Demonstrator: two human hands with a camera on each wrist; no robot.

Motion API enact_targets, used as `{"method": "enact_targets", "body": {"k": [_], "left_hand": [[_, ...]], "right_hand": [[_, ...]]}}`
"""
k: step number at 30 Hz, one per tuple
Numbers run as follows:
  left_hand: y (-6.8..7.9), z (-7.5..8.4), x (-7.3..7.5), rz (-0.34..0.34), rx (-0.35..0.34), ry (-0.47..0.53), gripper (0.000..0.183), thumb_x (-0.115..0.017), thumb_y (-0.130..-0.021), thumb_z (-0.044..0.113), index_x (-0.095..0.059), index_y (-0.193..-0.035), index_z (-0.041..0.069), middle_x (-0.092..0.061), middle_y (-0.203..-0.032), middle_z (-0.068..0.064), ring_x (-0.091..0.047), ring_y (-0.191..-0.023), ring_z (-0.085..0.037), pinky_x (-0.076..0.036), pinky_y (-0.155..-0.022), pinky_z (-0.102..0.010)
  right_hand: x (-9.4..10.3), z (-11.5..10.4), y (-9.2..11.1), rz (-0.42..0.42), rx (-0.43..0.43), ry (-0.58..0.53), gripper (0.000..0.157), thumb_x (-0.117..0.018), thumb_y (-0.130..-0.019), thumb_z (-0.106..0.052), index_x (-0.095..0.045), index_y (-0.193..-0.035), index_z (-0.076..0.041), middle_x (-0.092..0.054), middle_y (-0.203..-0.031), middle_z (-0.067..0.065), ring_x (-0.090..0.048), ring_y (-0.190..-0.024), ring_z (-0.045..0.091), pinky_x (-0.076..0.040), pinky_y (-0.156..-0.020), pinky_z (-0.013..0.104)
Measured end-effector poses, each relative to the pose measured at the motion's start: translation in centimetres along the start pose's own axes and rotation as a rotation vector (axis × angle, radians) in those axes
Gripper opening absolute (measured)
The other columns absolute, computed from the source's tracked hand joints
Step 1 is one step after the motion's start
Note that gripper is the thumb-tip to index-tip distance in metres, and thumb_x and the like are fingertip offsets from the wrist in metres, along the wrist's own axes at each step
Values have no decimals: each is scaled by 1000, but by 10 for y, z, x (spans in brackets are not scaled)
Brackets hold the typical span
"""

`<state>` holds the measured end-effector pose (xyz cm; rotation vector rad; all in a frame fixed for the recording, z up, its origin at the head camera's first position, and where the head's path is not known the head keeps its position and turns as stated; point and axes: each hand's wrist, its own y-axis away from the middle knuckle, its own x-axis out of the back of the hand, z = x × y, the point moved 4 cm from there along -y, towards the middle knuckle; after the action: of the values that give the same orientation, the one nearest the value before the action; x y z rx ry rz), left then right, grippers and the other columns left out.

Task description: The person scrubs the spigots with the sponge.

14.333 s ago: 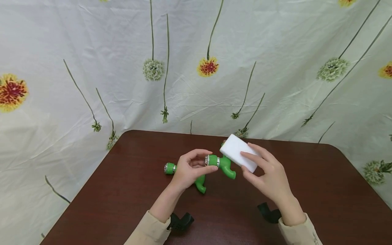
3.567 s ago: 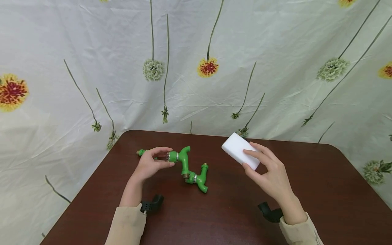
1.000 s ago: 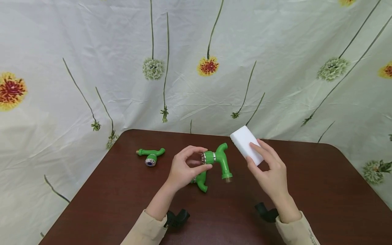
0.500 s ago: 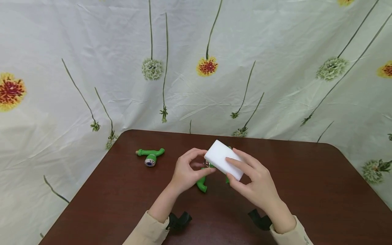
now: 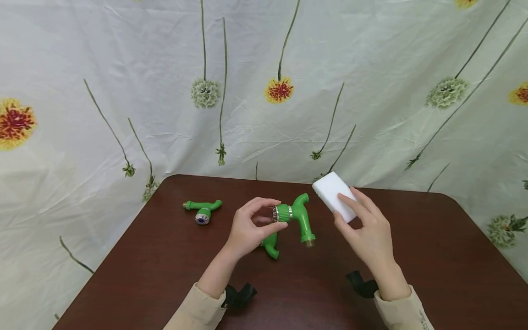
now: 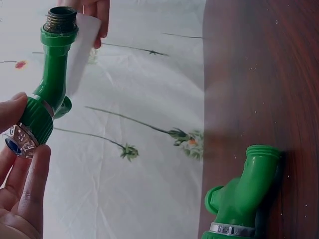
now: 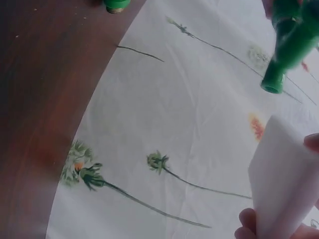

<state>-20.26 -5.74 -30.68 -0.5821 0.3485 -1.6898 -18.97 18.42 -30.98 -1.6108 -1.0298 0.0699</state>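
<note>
Above the table my left hand (image 5: 250, 225) pinches a green faucet (image 5: 303, 216) by its ribbed knob with the silver cap. Its spout points up and away, and the brass threaded end hangs down toward the table. To its right my right hand (image 5: 368, 225) holds a white sponge block (image 5: 335, 196) between thumb and fingers, a small gap from the faucet. Behind my left hand a second green faucet (image 5: 271, 245) lies on the table, partly hidden. In the left wrist view, the held faucet (image 6: 53, 74) shows its dark threaded opening, with the sponge (image 6: 83, 52) behind it.
A third green faucet (image 5: 203, 210) with a blue-centred cap lies at the table's left. The dark reddish-brown table (image 5: 429, 247) ends at a white flowered cloth (image 5: 255, 133) hanging behind it. Black wrist mounts (image 5: 239, 295) stick out from both wrists.
Earlier, another faucet was held and the left one was set down. Half a second ago the sponge covered the held faucet; now my right hand has drawn it away up and right.
</note>
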Motion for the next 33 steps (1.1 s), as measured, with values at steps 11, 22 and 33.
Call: {"method": "enact_targets", "body": {"k": [11, 22, 33], "left_hand": [[0, -2, -3, -8, 6, 15, 37, -77, -71, -7, -65, -105, -8, -62, -100, -19, -65, -85, -33, -56, -72, -36], [-1, -3, 3, 6, -25, 8, 37, -76, -71, -9, -64, -107, -8, -62, -102, -20, -66, -85, -34, -56, -71, -36], [-3, -11, 15, 58, 43, 64, 40, -75, -72, -10, -62, -110, -9, -62, -101, -21, -66, -85, -38, -56, -72, -36]], "right_hand": [[-3, -38, 4, -110, 200, -196, 29, -63, -84, -28, -71, -109, -15, -58, -126, 7, -60, -105, 23, -47, -75, 18], [-6, -37, 4, -159, 265, -138, 29, -57, -86, -30, -71, -107, -15, -59, -125, 9, -60, -102, 25, -49, -66, 30], [6, 10, -3, -32, -81, -10, 34, -73, -74, -7, -72, -108, -12, -59, -124, 7, -60, -102, 26, -46, -70, 25]]}}
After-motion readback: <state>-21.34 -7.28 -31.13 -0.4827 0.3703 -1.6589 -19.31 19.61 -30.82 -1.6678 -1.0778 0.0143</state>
